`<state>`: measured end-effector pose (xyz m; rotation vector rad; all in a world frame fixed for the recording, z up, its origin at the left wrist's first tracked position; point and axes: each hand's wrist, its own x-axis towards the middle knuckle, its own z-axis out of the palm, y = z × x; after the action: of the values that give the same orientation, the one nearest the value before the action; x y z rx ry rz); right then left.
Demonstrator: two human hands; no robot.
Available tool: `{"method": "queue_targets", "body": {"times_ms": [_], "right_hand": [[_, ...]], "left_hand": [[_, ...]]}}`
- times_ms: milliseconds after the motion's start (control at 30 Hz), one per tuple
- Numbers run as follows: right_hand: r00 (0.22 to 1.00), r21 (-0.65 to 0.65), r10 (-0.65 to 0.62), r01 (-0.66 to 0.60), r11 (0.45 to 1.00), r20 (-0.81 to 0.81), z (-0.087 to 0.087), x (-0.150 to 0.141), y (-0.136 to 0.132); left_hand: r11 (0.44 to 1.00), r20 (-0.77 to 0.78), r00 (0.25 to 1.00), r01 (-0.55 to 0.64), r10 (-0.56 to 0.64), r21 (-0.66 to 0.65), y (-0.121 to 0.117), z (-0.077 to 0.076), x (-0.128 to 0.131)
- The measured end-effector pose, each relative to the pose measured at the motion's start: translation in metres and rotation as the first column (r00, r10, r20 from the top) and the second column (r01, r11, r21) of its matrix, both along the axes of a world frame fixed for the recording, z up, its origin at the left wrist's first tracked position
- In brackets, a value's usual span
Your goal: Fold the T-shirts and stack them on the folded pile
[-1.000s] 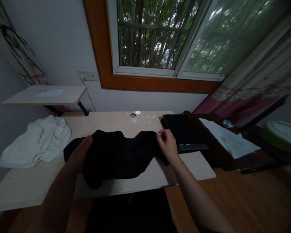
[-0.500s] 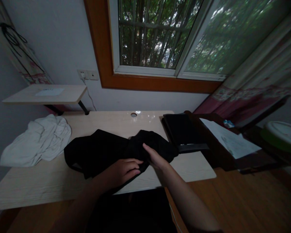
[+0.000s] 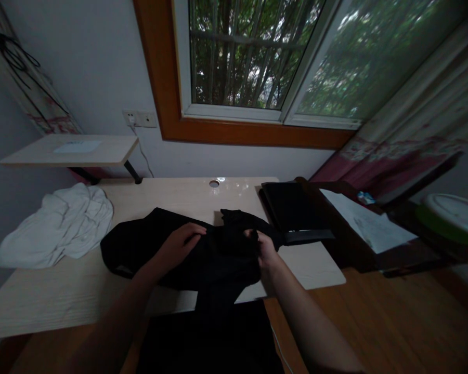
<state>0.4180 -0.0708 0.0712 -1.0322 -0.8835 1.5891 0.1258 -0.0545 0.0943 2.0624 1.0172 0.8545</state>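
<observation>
A black garment (image 3: 140,244) lies crumpled across the light wooden desk, with one part hanging over the front edge. Its exact kind is hard to make out in the dim light. My left hand (image 3: 181,244) is closed in a pinch on the fabric near the middle, thumb and fingertips together. Around a bunched fold on the right side, my right hand (image 3: 264,246) is closed, its fingers partly hidden by the cloth. Between the two hands a stretch of the black fabric is raised.
A crumpled white cloth (image 3: 62,223) lies on the desk (image 3: 171,189) at left, below a small raised shelf (image 3: 74,148). A black folder-like item (image 3: 292,208) sits at the right end, beside a dark cabinet bearing a paper sheet (image 3: 364,218). A green-and-white container (image 3: 452,218) stands far right.
My left hand has moved up and left along the garment, and my right hand has shifted right, lifting a fold. More fabric now hangs down over the front edge.
</observation>
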Motion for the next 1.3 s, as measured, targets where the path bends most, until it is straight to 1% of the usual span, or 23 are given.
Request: {"method": "queue_targets", "body": {"times_ms": [67, 100, 167, 267, 367, 433, 467, 500, 567, 600, 667, 733, 800, 867, 933, 1000, 1067, 1167, 1233, 1300], "right_hand": [[0.988, -0.075, 0.107, -0.116, 0.990, -0.109, 0.003, -0.002, -0.002], [0.971, -0.105, 0.172, -0.191, 0.976, -0.164, 0.004, -0.003, -0.003], [0.935, -0.121, 0.272, -0.304, 0.945, -0.227, 0.004, -0.007, -0.004], [0.904, -0.096, 0.341, -0.375, 0.922, -0.260, 0.006, -0.010, -0.004], [0.901, -0.071, 0.355, -0.383, 0.921, -0.249, 0.011, -0.006, -0.004], [0.925, -0.066, 0.313, -0.333, 0.940, -0.216, 0.017, 0.002, -0.002], [0.944, -0.061, 0.267, -0.283, 0.957, -0.191, 0.020, 0.007, -0.001], [0.965, -0.050, 0.206, -0.216, 0.975, -0.160, 0.023, 0.012, 0.002], [0.997, -0.008, 0.039, -0.040, 0.999, -0.070, 0.027, 0.024, 0.008], [0.998, 0.021, -0.058, 0.058, 0.998, -0.018, 0.029, 0.029, 0.012], [0.967, 0.095, -0.241, 0.233, 0.968, 0.088, 0.031, 0.037, 0.021], [0.913, 0.186, -0.365, 0.332, 0.925, 0.182, 0.030, 0.042, 0.028], [0.860, 0.288, -0.431, 0.355, 0.890, 0.274, 0.028, 0.043, 0.032], [0.802, 0.381, -0.477, 0.340, 0.860, 0.360, 0.025, 0.041, 0.033], [0.753, 0.449, -0.512, 0.320, 0.834, 0.414, 0.021, 0.037, 0.033], [0.726, 0.490, -0.531, 0.303, 0.817, 0.437, 0.016, 0.033, 0.031], [0.721, 0.515, -0.536, 0.287, 0.808, 0.439, 0.013, 0.030, 0.030], [0.749, 0.520, -0.500, 0.244, 0.819, 0.435, 0.009, 0.028, 0.028], [0.772, 0.508, -0.467, 0.219, 0.833, 0.431, 0.008, 0.028, 0.026], [0.778, 0.518, -0.455, 0.199, 0.832, 0.432, 0.009, 0.028, 0.024]], "left_hand": [[0.997, -0.016, 1.000, -0.025, 0.026, 0.068, 0.010, -0.011, 0.001], [0.996, -0.041, 0.999, -0.013, 0.016, 0.092, 0.013, -0.015, 0.003], [0.991, -0.110, 0.993, 0.056, -0.043, 0.117, 0.018, -0.021, 0.009], [0.980, -0.181, 0.974, 0.162, -0.140, 0.112, 0.020, -0.025, 0.021], [0.977, -0.137, 0.977, 0.178, -0.162, 0.115, 0.025, -0.027, 0.030], [0.985, -0.050, 0.990, 0.140, -0.135, 0.105, 0.028, -0.026, 0.029], [0.991, 0.002, 0.994, 0.106, -0.106, 0.087, 0.030, -0.023, 0.027], [0.996, 0.050, 0.997, 0.057, -0.060, 0.062, 0.031, -0.019, 0.022], [0.998, 0.105, 0.992, -0.069, 0.069, -0.005, 0.032, -0.007, 0.011], [0.989, 0.111, 0.983, -0.144, 0.147, -0.040, 0.031, 0.001, 0.005], [0.951, 0.088, 0.949, -0.295, 0.302, -0.092, 0.029, 0.018, -0.006], [0.908, 0.048, 0.909, -0.408, 0.414, -0.100, 0.026, 0.034, -0.013], [0.882, 0.025, 0.883, -0.466, 0.469, -0.070, 0.023, 0.048, -0.015], [0.866, 0.039, 0.865, -0.499, 0.501, -0.041, 0.021, 0.059, -0.016], [0.845, 0.051, 0.843, -0.534, 0.535, -0.026, 0.019, 0.065, -0.016], [0.823, 0.033, 0.823, -0.567, 0.567, -0.013, 0.018, 0.069, -0.017], [0.806, -0.002, 0.806, -0.592, 0.592, -0.003, 0.017, 0.071, -0.019], [0.785, -0.021, 0.785, -0.619, 0.619, -0.010, 0.017, 0.070, -0.023], [0.781, -0.014, 0.782, -0.624, 0.624, -0.030, 0.017, 0.070, -0.025], [0.781, -0.006, 0.783, -0.621, 0.622, -0.058, 0.018, 0.069, -0.026]]}}
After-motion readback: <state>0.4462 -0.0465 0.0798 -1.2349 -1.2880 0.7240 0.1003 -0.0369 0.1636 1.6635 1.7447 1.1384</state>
